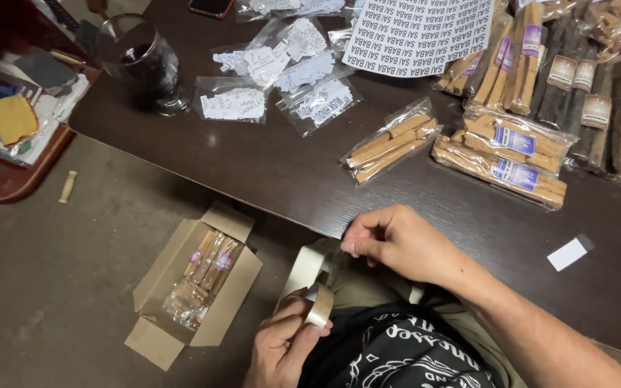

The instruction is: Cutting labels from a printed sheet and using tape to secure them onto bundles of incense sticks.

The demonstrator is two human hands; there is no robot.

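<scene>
Gripping a tape roll (319, 305) at lower centre, the left hand (282, 345) is clamping it while the right hand (397, 241) is pinching the tape's free end.

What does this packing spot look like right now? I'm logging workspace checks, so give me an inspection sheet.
Surface: dark wooden table.
Job's things: tape roll in left hand; right hand pinches the clear tape end.
Clutter: bagged stick packs, unlabelled pack, label bags, printed sheet, glass.
Grippers: both hands bare.
Cables: nothing seen.
Surroundings: open cardboard box with packs on the floor.
</scene>
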